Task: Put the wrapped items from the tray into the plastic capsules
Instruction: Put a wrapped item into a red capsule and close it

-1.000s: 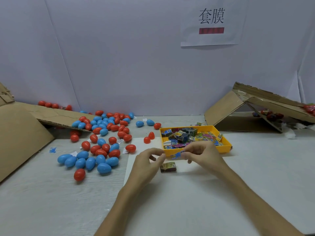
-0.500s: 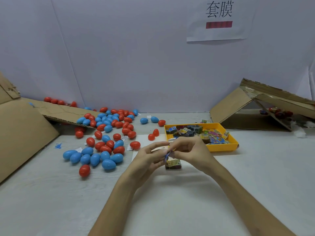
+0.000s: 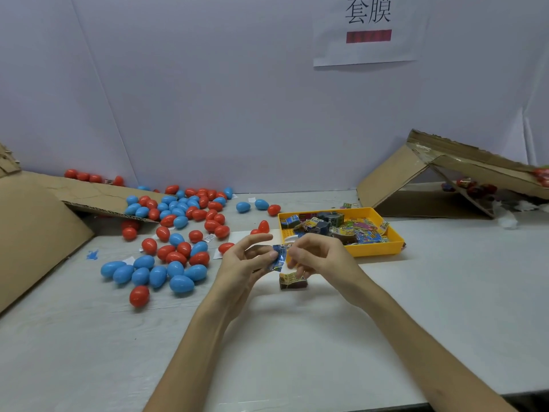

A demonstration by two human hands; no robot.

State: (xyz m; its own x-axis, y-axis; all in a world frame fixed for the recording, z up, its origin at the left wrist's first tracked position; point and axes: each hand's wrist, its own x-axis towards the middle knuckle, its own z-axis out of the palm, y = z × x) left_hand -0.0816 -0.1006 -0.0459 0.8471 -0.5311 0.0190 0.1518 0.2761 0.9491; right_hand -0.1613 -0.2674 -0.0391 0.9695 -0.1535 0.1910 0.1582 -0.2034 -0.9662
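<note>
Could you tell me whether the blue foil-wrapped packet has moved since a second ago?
Yes. The blue foil-wrapped packet has shifted left: earlier it was right of the brown wrapped block, which stayed put; now it is left of it.

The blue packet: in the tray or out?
Out. The left hand and right hand pinch the blue packet, nearer the camera than the yellow tray.

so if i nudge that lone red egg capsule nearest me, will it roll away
Likely rolls: the red capsule is a smooth egg lying on its side on the flat table. Its tapered end would probably curve it round rather than straight. It looks like light hollow plastic, so a small nudge should move it.
</note>
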